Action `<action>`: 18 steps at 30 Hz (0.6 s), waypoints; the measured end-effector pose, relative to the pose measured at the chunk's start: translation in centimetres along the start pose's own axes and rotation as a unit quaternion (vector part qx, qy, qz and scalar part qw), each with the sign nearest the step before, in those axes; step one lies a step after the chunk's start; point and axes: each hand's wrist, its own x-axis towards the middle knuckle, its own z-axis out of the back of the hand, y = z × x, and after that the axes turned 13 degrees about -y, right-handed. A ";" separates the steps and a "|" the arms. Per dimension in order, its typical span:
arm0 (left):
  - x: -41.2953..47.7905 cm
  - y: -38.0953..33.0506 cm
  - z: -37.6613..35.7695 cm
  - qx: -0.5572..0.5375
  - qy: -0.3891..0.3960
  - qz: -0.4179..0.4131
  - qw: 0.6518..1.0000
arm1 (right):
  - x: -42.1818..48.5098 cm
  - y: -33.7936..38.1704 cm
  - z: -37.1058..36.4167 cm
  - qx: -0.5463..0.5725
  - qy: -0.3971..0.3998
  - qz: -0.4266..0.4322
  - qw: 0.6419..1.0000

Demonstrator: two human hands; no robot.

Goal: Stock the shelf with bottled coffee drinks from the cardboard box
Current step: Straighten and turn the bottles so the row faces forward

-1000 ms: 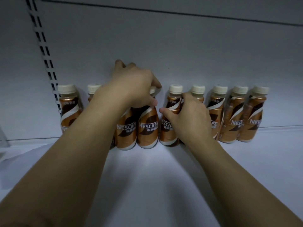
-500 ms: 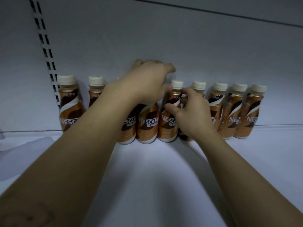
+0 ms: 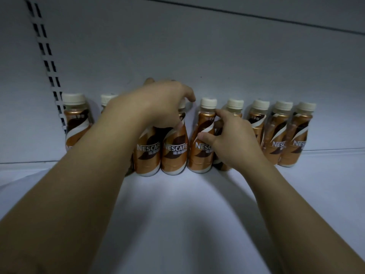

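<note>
1. Nine bottles (image 3: 280,139) at least stood upright in one row at the far edge of the shelf (image 3: 177,224), close against its back panel (image 3: 197,46). They had cream caps and brown and white labels.
2. Near the middle of the row, the left hand (image 3: 158,103) lay over the top of one bottle (image 3: 173,161). Its fingers were curled down around the cap and neck. How firmly it held could not be told, since the hand hid the top.
3. Just to the right, the right hand (image 3: 235,141) pinched the middle bottle (image 3: 198,161), with the thumb on the label and the forefinger on the neck. The rest of that hand covered the next bottle to the right, leaving only its cap and base in sight.
4. Both held bottles stood on the shelf, touching their neighbours.
5. At the far left, an end bottle (image 3: 74,123) stood beside a slotted strip (image 3: 45,56) on the back panel. The bottle next to it was mostly hidden by the left forearm.
6. Both bare forearms reached in from the near edge across the white shelf.
</note>
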 end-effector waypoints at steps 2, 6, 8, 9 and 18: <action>-0.1 0.1 -0.1 -0.010 -0.018 0.003 1.000 | -0.1 0.0 0.0 -0.010 0.005 -0.002 1.000; 0.0 -0.2 -0.4 -0.009 -0.034 0.008 0.999 | -0.3 0.4 -0.5 0.008 -0.009 -0.011 1.000; 0.0 -0.3 -0.4 -0.004 -0.031 0.004 1.000 | -0.4 0.3 -0.6 0.014 -0.004 -0.014 1.000; 0.0 -0.3 -0.4 -0.007 -0.028 0.003 1.000 | -0.4 0.2 -0.7 0.016 0.000 -0.016 1.000; -0.1 -0.1 -0.2 -0.025 -0.030 0.008 0.999 | -0.4 -0.3 -0.4 0.033 0.046 -0.031 0.998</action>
